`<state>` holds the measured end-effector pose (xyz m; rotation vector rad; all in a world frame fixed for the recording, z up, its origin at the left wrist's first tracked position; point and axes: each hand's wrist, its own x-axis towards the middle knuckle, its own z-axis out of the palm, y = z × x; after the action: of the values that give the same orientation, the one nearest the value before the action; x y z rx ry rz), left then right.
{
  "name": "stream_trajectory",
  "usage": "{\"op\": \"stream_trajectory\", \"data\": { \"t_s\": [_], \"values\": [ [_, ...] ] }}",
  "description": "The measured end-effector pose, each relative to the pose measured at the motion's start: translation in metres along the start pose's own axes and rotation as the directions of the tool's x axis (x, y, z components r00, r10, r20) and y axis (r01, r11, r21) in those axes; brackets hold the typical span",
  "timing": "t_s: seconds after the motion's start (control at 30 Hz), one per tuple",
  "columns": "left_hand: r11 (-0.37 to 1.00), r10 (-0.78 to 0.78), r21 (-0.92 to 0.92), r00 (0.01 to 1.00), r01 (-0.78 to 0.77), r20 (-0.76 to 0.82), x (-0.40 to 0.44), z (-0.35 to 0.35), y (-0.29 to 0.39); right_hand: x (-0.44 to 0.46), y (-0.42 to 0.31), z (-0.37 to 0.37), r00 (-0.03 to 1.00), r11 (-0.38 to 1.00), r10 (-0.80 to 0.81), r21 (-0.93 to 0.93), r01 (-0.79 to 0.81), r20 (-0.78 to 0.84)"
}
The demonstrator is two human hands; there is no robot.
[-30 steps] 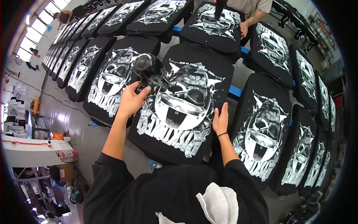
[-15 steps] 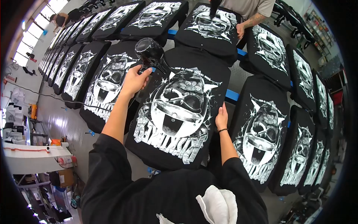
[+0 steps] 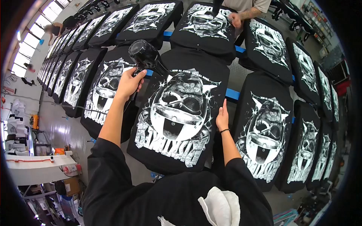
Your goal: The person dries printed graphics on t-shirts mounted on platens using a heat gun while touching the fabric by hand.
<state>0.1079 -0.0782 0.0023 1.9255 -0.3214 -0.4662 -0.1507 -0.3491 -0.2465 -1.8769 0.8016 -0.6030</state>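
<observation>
My left hand [image 3: 130,83] is wrapped around the handle of a black hair dryer [image 3: 145,53]. Its nozzle points down to the right, over the upper left part of a black T-shirt [image 3: 151,154] stretched on a board. A large white and grey print [image 3: 179,107] covers the shirt's front, with a masked head and block lettering. Against the right edge of this board rests my right hand [image 3: 223,117], fingers stretched out and together, holding nothing. A dark band circles the right wrist.
Rows of boards with matching printed shirts [image 3: 264,128] run left and right. Across from me, a co-worker's hand [image 3: 236,19] is near another shirt [image 3: 205,22] under a dark nozzle. A cord [image 3: 71,103] trails left. Another person [image 3: 54,31] stands far left.
The hair dryer and my left hand have shifted slightly left in view. My right hand stays at the board's edge. The co-worker's hand has moved up and left from the side of their shirt.
</observation>
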Motion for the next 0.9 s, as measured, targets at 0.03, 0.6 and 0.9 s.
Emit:
{"op": "stream_trajectory", "data": {
  "t_s": [0.03, 0.6, 0.9],
  "values": [
    [1.0, 0.014, 0.017, 1.0, -0.014, -0.004, 0.003, -0.001, 0.0, 0.001, 0.005, 0.003, 1.0, 1.0, 0.003, 0.001, -0.003, -0.005],
    [0.995, 0.093, 0.018, 0.985, -0.096, 0.146, 0.029, 0.062, 0.028, 0.004, 0.003, 0.001, 0.999, 0.998, -0.032, 0.058, 0.031, 0.017],
    [0.987, 0.139, 0.035, 0.945, -0.156, 0.297, 0.019, 0.119, 0.049, 0.002, -0.004, 0.001, 0.999, 0.997, 0.032, 0.076, -0.033, 0.016]
  ]
}}
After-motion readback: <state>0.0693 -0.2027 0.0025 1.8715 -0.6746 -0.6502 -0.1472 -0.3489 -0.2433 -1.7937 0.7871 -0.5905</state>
